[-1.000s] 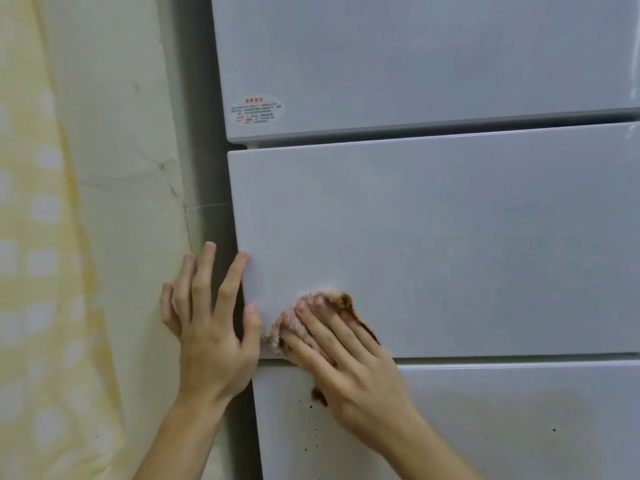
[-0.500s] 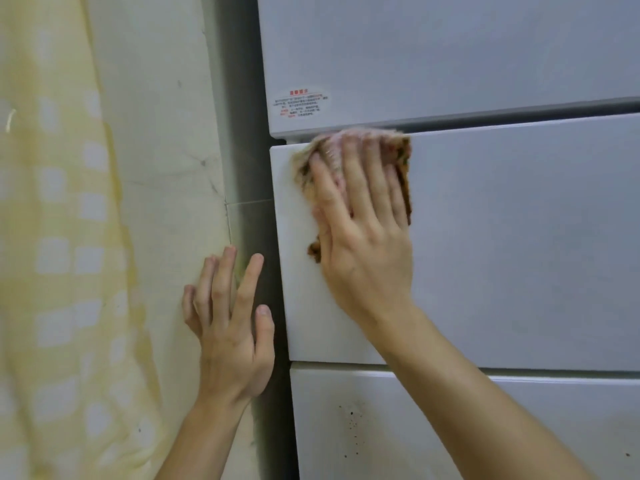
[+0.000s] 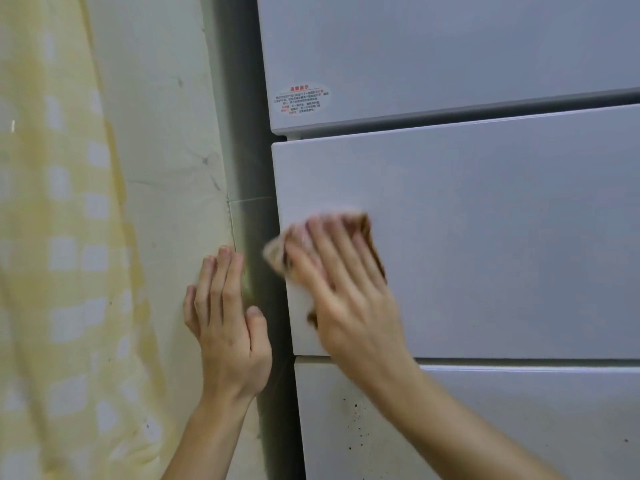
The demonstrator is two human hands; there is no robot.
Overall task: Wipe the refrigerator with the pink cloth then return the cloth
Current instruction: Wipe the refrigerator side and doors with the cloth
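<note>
Pink cloth (image 3: 278, 254) lower on refrigerator (image 3: 485, 237), right hand (image 3: 349, 306) pressing

The right hand (image 3: 353, 306) and cloth (image 3: 276, 253), half a second ago at the top left corner of the middle panel (image 3: 485, 237), now lie lower, about mid-height on its left edge, and are motion-blurred. A second ago they were at its bottom edge. The left hand (image 3: 228, 327) has drawn its spread fingers together on the wall (image 3: 166, 133).

Narrow gap between wall (image 3: 166, 168) and refrigerator (image 3: 485, 237) — left hand (image 3: 228, 334) partly bars it; curtain (image 3: 52, 237) hangs farther left
</note>
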